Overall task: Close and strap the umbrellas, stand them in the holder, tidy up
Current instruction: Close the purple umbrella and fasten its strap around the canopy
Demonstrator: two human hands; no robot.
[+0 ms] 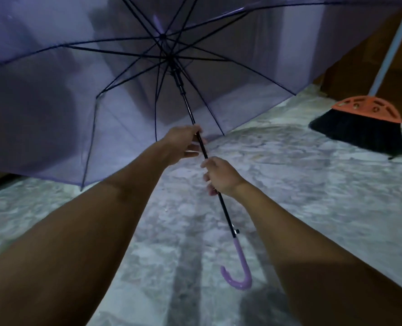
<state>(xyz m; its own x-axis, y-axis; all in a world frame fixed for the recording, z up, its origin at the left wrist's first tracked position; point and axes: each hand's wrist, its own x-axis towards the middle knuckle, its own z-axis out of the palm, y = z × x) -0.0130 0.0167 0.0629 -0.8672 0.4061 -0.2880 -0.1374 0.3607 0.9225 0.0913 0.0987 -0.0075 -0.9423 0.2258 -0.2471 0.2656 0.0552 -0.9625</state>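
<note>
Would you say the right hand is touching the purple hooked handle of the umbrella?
Apart. In the head view the right hand grips the black shaft, and a bare stretch of shaft separates it from the purple handle below.

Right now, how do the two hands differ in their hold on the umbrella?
The left hand sits higher on the shaft, nearer the canopy; the right hand sits lower, nearer the handle. The left hand's fingers look looser, the right's wrap round. Both are on the black shaft.

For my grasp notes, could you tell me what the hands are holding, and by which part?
Both hands hold the open purple umbrella by its black shaft: left hand higher, right hand lower, above the hooked handle.
</note>
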